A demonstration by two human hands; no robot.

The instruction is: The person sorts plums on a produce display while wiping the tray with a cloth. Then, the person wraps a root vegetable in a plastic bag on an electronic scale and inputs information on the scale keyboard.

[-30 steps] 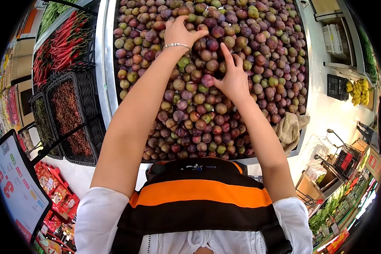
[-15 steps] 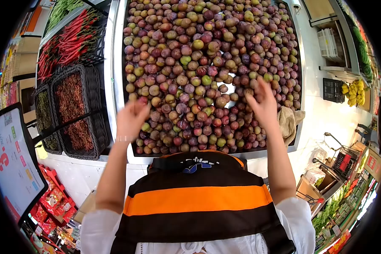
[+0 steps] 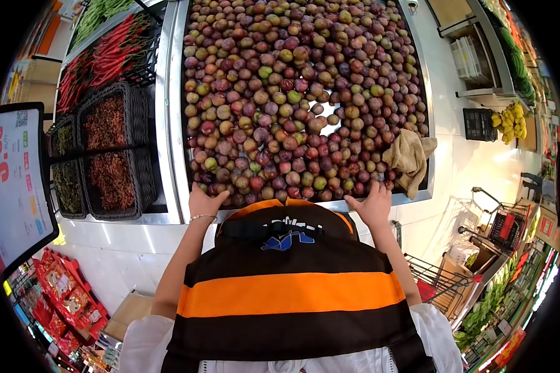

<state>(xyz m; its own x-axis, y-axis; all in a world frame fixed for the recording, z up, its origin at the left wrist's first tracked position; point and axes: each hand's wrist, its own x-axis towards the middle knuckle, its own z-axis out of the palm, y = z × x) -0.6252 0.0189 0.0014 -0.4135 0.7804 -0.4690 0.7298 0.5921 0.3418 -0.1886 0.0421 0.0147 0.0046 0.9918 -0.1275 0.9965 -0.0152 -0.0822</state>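
A wide layer of purple, red and green plums (image 3: pixel 290 143) fills a metal-edged display bin (image 3: pixel 175 124) in front of me. My left hand (image 3: pixel 206 202) rests at the bin's near edge on the left, thumb spread from the fingers, its fingertips by the nearest plums. Over the same edge, farther right, my right hand (image 3: pixel 373 204) has its thumb and fingers apart, with the fingertips partly over the fruit. Neither hand holds anything that I can see. A crumpled brown cloth (image 3: pixel 409 160) lies on the plums beyond my right hand.
To the left are dark wicker baskets (image 3: pixel 144 180) of small reddish-brown produce, red chillies (image 3: pixel 119 50) and a price sign (image 3: pixel 20 180). A black crate (image 3: pixel 479 124), bananas (image 3: pixel 511 123) and a shopping cart (image 3: pixel 507 227) stand right. My black-and-orange apron (image 3: pixel 292 295) nearly meets the bin's near edge.
Both hands have drawn back from over the plums to the bin's near edge, and their fingers have spread. Some plums have shifted, changing the white gap among them. The view has moved slightly.
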